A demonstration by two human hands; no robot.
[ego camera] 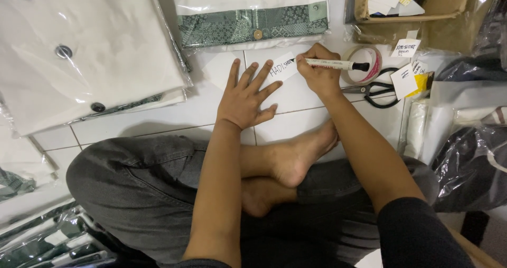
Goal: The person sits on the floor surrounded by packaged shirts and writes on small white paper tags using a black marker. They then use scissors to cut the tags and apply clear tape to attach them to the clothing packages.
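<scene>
Seated cross-legged on a white tile floor [174, 115], a person presses the left hand [244, 96] flat, fingers spread wide, its fingertips holding down a small white paper slip [281, 67]. The right hand [318, 70] pinches a white marker [335, 64] with fingers curled tight, its tip on the slip, which bears black handwriting. Bagged white shirts [79, 51] lie beyond; a tape roll [364, 67], black scissors [377, 91] and more handwritten slips [405, 47] sit to the right.
</scene>
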